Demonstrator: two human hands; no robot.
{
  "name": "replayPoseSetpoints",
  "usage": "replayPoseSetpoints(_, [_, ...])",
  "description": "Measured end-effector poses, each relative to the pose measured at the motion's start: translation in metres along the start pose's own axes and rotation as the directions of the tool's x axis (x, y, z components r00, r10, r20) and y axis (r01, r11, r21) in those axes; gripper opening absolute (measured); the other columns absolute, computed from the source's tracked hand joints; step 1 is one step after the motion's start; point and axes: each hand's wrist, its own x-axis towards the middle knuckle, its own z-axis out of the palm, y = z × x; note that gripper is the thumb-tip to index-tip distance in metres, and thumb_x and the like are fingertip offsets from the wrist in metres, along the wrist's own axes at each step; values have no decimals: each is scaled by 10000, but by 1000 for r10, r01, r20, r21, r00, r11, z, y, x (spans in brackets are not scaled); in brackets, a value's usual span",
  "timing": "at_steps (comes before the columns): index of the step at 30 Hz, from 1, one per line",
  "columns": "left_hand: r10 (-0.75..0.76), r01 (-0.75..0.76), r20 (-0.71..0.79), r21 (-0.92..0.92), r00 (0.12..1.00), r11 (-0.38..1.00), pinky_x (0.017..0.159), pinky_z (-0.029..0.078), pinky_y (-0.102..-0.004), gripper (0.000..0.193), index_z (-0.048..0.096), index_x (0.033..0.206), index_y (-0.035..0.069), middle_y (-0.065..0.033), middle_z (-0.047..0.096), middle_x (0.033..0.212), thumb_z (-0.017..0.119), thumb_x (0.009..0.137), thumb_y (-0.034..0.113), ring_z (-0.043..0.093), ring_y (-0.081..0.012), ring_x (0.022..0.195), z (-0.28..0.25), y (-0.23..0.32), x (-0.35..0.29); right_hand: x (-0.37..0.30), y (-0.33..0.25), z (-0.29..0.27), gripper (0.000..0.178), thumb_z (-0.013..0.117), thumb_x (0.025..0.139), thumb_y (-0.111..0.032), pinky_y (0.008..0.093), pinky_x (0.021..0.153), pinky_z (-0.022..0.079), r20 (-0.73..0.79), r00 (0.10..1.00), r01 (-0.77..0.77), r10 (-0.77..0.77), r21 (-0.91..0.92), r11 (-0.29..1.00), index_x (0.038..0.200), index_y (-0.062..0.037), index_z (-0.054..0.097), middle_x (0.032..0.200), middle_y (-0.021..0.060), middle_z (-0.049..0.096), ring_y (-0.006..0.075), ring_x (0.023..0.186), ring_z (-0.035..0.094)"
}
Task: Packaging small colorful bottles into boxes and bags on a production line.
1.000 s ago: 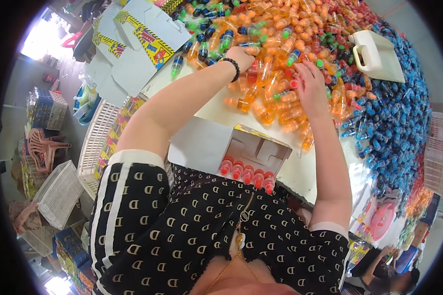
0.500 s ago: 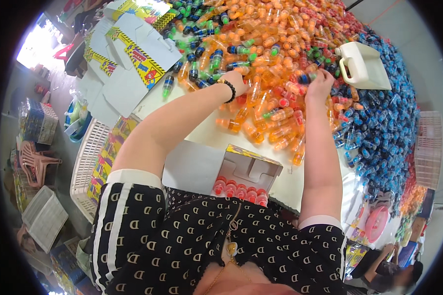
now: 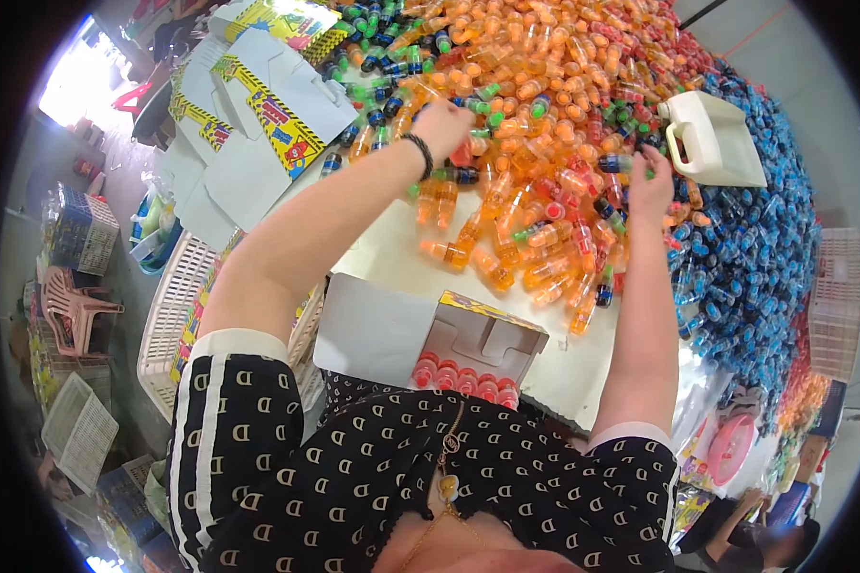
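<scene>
My left hand is over the left part of the bottle pile, fingers curled down on a small red bottle, mostly hidden below them. Farther right, my right hand grips a small dark bottle with a blue end; a bit of green shows between the fingers. Orange bottles lie heaped between both hands, mixed with some red, green and dark ones. Close to my body stands an open white carton with its flap folded left. Rows of red-capped bottles stand inside it.
Flat printed cartons are stacked at the left of the table. A cut-open cream jug rests right of my right hand, beside a large heap of blue bottles. A white plastic basket stands at the left below the table edge.
My left hand has lifted slightly and shifted left. My right hand has moved right and a little nearer with the dark bottle. Some bottles between them have shifted.
</scene>
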Motion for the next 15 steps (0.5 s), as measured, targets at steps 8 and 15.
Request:
replayPoseSetpoints(8, [290,-339,227,836,930,431,733,535,-372,307,559,1152,21,-141,637,953,583,884,168,636,-299,873,14,29,37,-31,15,-93,331,691,830,-276,280,774,495,405,735,-455,544,-301,838,1039,-19,686,1014,121,693,184,881,657])
replayPoseSetpoints(15, [331,-373,285,896,899,242,853,514,-443,243,560,1133,44,-146,606,1154,536,894,78,584,-316,1088,46,20,60,-52,26,-70,339,680,792,-292,391,768,525,503,786,-76,360,-499,863,1031,-53,691,962,149,690,274,904,671])
